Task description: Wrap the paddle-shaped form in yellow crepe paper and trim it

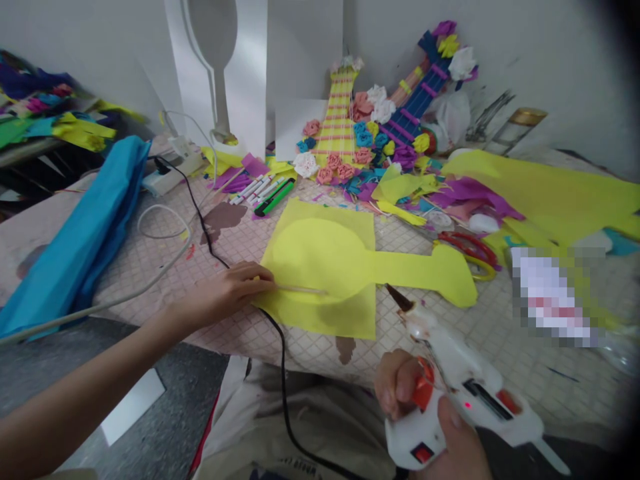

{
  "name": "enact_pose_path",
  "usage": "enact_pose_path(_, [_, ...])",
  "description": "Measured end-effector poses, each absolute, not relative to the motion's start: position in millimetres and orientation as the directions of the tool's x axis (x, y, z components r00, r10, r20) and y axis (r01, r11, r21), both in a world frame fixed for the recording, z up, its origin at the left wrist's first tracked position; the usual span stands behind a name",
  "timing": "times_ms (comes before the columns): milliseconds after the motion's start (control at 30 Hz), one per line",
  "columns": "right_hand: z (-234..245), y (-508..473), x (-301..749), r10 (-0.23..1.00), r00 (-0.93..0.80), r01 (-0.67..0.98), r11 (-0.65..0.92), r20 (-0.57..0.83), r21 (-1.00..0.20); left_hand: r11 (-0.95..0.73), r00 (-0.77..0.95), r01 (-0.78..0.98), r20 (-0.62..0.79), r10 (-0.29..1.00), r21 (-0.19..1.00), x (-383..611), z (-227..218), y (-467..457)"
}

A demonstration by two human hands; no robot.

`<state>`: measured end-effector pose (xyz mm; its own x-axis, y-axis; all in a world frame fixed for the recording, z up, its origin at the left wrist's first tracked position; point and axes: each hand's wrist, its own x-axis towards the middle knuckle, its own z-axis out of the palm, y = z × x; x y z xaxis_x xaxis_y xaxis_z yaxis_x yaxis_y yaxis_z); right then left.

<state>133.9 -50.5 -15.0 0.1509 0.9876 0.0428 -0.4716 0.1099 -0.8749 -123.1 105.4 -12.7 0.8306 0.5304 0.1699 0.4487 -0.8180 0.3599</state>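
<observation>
My left hand (245, 285) rests at the left edge of a yellow square sheet (330, 323), its fingers closed on one end of a thin pale stick (303, 290). The stick lies across a yellow cut-out (320, 257) with a rounded body and a long neck, on top of the sheet. My right hand (420, 400) grips a white hot glue gun (465, 360), with fingers at its orange trigger (424, 383). A small red light glows on the gun. Its dark nozzle (399, 298) points at the cut-out's neck, just below it and apart from it.
Behind stand flower-trimmed paper guitars, one yellow (337, 123), one blue (417, 100). Markers (255, 190), a green cutter (275, 197), red-handled scissors (470, 247) and paper scraps lie about. A black cord (283, 373) crosses the table edge; blue folded material (80, 233) lies left.
</observation>
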Motion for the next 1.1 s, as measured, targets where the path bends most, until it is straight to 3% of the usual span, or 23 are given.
enact_pose_path(167, [-13,-52,136,0.986,0.144,-0.459,0.140,0.082,-0.877,-0.838,0.845,0.424,0.183,0.502,0.344,-116,-9,103])
enact_pose_path(467, [-13,-54,139,0.986,0.140,-0.450,0.145,0.092,-0.881,-0.924,0.915,0.332,0.173,0.364,0.191,-114,-2,95])
enact_pose_path(933, [-16,-53,141,0.980,0.179,-0.428,0.156,0.085,-0.890,-0.935,0.931,0.288,0.171,0.324,0.205,-118,-4,92])
enact_pose_path(1100, [-15,-53,141,0.980,0.188,-0.444,0.148,0.069,-0.884,-0.916,0.890,0.341,0.241,0.388,0.213,-111,-2,93])
